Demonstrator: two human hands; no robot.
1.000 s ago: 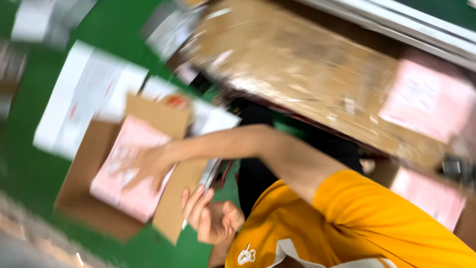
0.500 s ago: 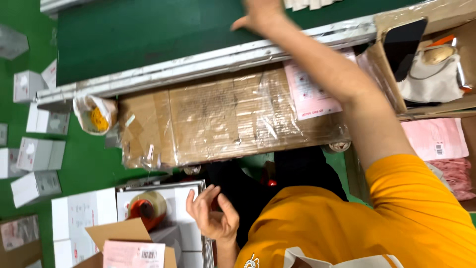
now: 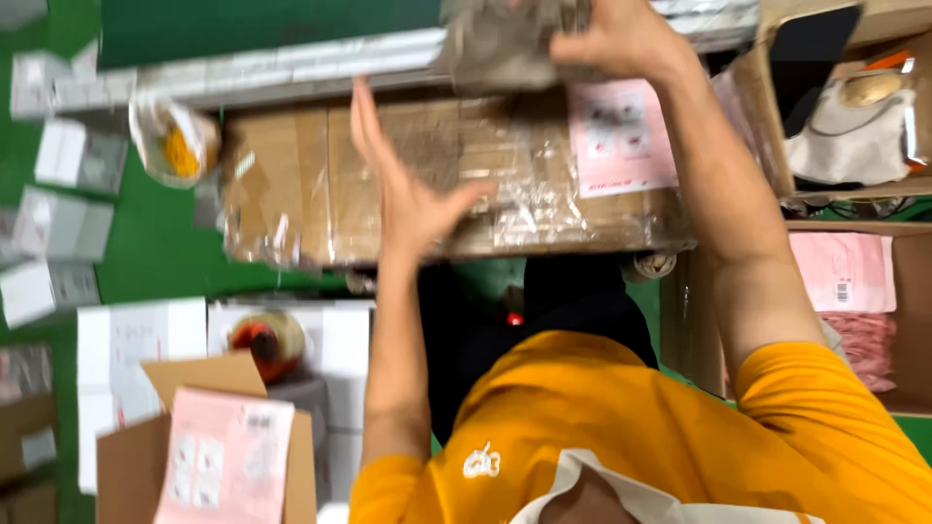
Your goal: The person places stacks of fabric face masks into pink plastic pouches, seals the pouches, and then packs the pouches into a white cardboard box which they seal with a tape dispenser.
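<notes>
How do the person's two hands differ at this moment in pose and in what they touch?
The right hand is closed around a grey wrapped parcel at the top edge of the view, while the left hand is open, fingers spread, holding nothing. The right hand is raised farther from the body; the left hand hangs lower, over the film-wrapped cardboard box. Both are bare and reach forward on bare arms from orange sleeves.

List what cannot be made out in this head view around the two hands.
- Grey parcel under the right hand: blurred by motion and cut off by the top edge, so its kind is unclear.
- Left hand: open in front of the plastic-wrapped cardboard box; contact cannot be told.
- Pink label: print too blurred.
- Person's legs: hidden by the orange shirt.
</notes>
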